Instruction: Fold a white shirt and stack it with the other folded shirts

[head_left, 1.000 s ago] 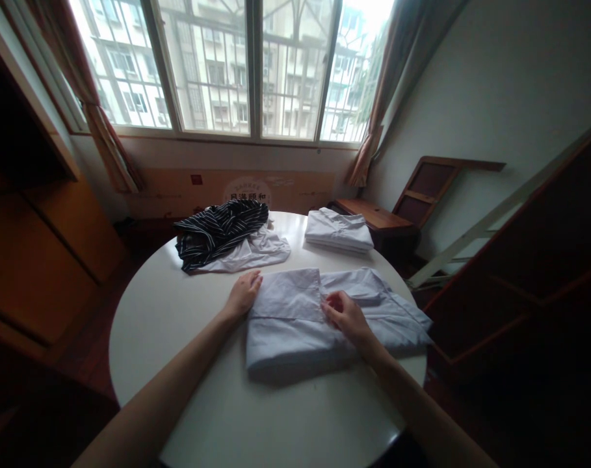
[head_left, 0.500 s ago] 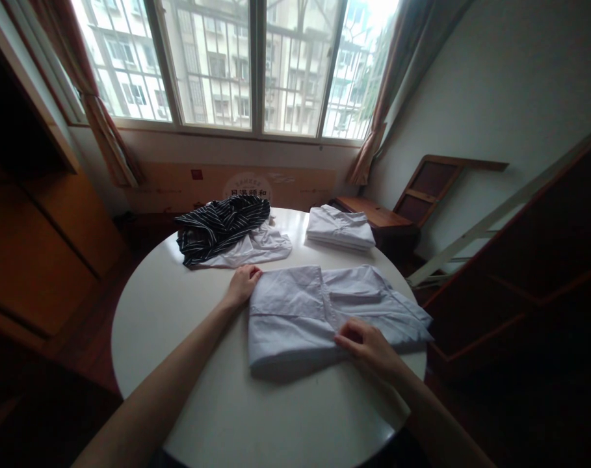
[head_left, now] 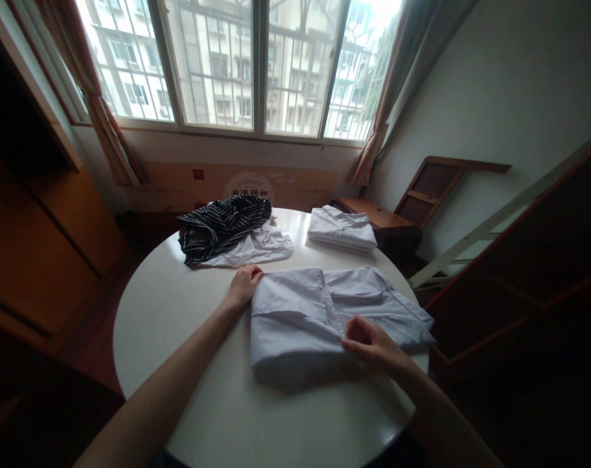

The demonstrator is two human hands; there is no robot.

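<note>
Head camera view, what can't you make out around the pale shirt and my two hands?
- Right hand: whether its fingers pinch the pale shirt; curled away from camera.
- Left hand: fingertips hidden at the shirt's corner.
- White garment: mostly covered by the striped garment.
- Table: near edge cut off.

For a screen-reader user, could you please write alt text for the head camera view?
A person's left hand holds the far left corner of a partly folded pale shirt on a round white table, while the right hand pinches its near edge. Behind lie a dark striped garment atop a crumpled white one, and a folded white shirt, below a barred window.
</note>
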